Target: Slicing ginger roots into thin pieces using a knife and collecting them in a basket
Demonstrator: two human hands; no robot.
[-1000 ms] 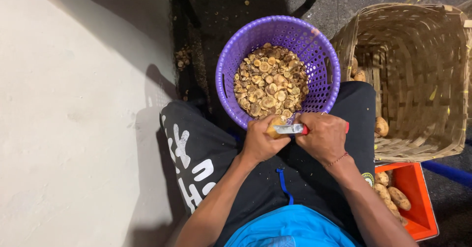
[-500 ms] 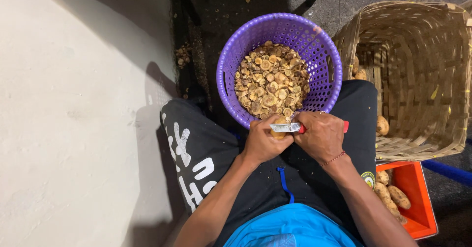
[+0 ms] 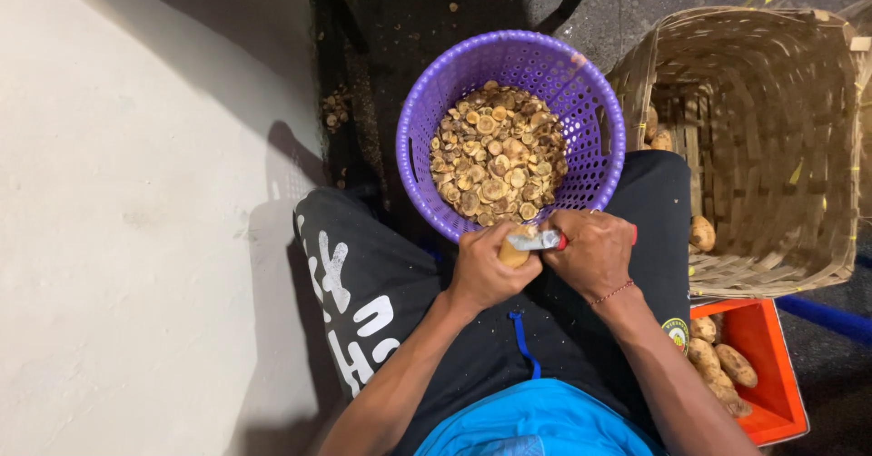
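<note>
The person sits with both forearms coming forward over the lap, and the two hands meet just at the near rim of the purple basket (image 3: pixel 604 152). The left hand (image 3: pixel 486 270) is closed around a small pale tuber (image 3: pixel 511 256), of which only the yellowish end shows between thumb and fingers. The right hand (image 3: pixel 595 252) is closed on a knife (image 3: pixel 536 240); its short silver blade lies nearly level and points to the left, with its tip resting on the top of the tuber, and a bit of red handle shows at the knuckles. The right wrist wears a thin red bracelet (image 3: pixel 610 292). The purple basket stands on the dark ground between the knees and is filled with many round brownish slices (image 3: pixel 495 152). To the right stands a large woven basket (image 3: pixel 772 147) with a few whole tubers inside, and near the right knee an orange crate (image 3: pixel 772 392) holds more tubers. Compared with half a second ago and one second ago, the hands have stayed at the same place at the basket rim, and the blade has only shifted slightly on the tuber.
</note>
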